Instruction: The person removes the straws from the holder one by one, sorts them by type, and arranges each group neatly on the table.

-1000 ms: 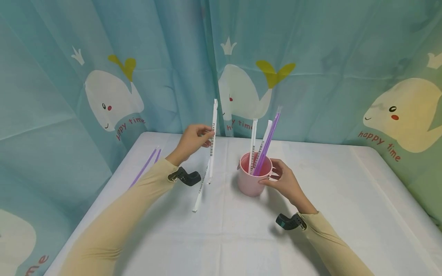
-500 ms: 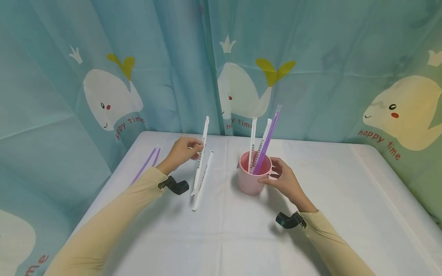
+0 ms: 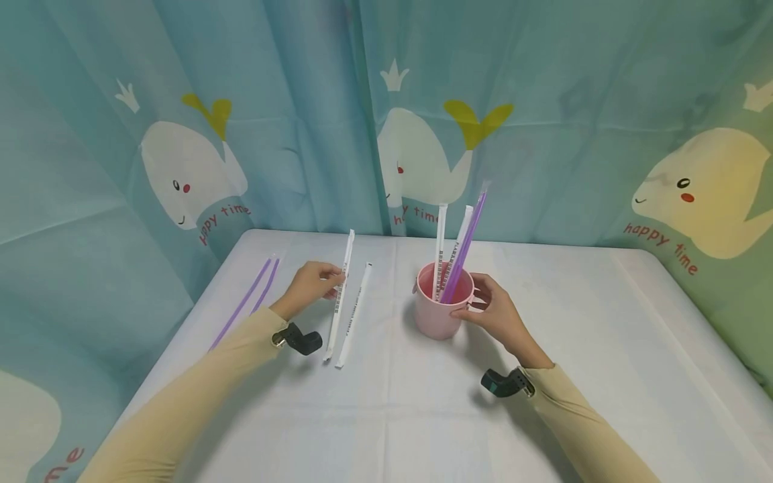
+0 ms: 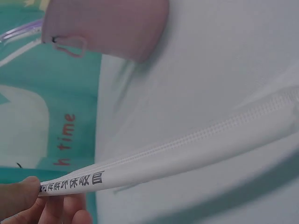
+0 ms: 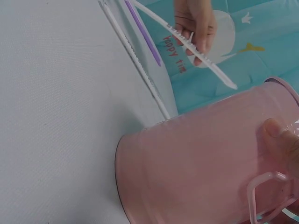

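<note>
My left hand point(image 3: 309, 287) pinches a white paper-wrapped straw point(image 3: 337, 307) between thumb and fingers, tilted, its top end up and its lower end close over the table. Printed lettering shows on its wrapper point(image 4: 140, 172) in the left wrist view. Just right of it, a second paper-wrapped straw point(image 3: 353, 316) lies on the table. My right hand point(image 3: 500, 314) grips a small pink bucket point(image 3: 436, 323) by its right side near the rim, the thumb in front. Two white wrapped straws point(image 3: 440, 235) and purple straws point(image 3: 470, 241) in clear wrapping stand leaning in the bucket.
Two purple straws point(image 3: 244, 300) lie at the table's left, partly behind the left sleeve. A white cloth covers the table point(image 3: 604, 322). Behind it hangs a blue-green curtain point(image 3: 531, 181) with whale prints, close to the table's back edge.
My left hand has come down and to the left with its wrapped straw, which passed in front of the lying straw and is now left of it. My right hand and the bucket stay put.
</note>
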Available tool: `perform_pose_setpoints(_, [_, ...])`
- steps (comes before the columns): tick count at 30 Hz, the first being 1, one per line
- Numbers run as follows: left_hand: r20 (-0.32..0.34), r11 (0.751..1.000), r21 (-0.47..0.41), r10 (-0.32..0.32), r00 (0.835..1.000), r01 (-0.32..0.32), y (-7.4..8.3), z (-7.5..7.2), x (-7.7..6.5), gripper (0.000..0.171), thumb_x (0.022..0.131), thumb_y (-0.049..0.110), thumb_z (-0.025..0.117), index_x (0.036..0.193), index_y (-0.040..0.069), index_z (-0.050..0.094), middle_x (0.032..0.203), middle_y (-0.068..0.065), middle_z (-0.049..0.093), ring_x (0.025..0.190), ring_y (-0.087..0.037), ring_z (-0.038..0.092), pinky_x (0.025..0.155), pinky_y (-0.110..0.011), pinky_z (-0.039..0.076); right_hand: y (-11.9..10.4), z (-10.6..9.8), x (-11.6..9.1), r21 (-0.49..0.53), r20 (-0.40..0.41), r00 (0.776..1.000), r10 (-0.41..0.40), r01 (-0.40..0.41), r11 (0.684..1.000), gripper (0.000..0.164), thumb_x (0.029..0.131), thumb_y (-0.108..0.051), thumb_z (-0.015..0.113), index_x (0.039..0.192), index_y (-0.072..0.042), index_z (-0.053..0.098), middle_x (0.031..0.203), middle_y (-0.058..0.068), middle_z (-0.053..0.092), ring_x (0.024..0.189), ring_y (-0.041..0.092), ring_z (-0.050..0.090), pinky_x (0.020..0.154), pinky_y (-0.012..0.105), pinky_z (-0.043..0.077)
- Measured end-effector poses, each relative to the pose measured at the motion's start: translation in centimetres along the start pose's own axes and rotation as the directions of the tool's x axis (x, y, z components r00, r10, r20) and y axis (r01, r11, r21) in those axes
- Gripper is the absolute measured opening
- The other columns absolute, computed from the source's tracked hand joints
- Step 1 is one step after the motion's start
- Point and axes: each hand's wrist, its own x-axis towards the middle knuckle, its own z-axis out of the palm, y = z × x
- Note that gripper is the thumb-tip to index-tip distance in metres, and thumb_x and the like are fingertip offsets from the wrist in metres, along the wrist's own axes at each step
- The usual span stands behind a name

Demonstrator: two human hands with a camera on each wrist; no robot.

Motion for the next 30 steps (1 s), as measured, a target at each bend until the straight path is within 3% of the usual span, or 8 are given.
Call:
perform_pose_setpoints(12, [0.004, 0.997, -0.025, -0.076, 0.997, 0.076, -1.9, 1.2, 0.7, 0.029, 0.091, 0.009, 0.06, 0.112, -0.01, 0.061, 0.108, -0.025, 0.063, 0.063, -0.007, 0.062, 0.066, -0.024, 0.058, -0.1, 0.0, 0.0, -0.001, -0.002, 1.0, -0.004, 0.004, 1.0, 0.077, 0.071, -0.014, 0.082, 0.135, -0.001, 0.041, 0.137, 0.02, 0.049, 0.125, 0.037, 0.05, 0.098, 0.046, 0.047])
perform_pose_setpoints(24, [0.026, 0.993, -0.03, -0.115, 0.993, 0.115, -2.6, 1.9, 0.9, 0.032, 0.09, 0.009, 0.06, 0.116, -0.01, 0.059, 0.108, -0.025, 0.064, 0.061, -0.003, 0.059, 0.062, -0.019, 0.055, 0.0, 0.0, 0.0, 0.009, -0.005, 1.0, 0.001, -0.001, 1.0, 0.078, 0.071, -0.014, 0.082, 0.135, -0.001, 0.041, 0.137, 0.021, 0.049, 0.125, 0.038, 0.05, 0.099, 0.048, 0.046])
perform_pose_setpoints(30, [0.002, 0.991, -0.02, -0.13, 0.992, 0.13, -3.2, 2.2, 1.0, 0.029, 0.09, 0.01, 0.061, 0.113, -0.009, 0.062, 0.101, -0.022, 0.066, 0.061, -0.004, 0.058, 0.062, -0.019, 0.055, 0.1, 0.0, 0.0, 0.011, -0.008, 1.0, 0.002, -0.002, 1.0, 0.078, 0.071, -0.013, 0.082, 0.135, -0.001, 0.041, 0.137, 0.022, 0.048, 0.124, 0.038, 0.05, 0.099, 0.048, 0.046])
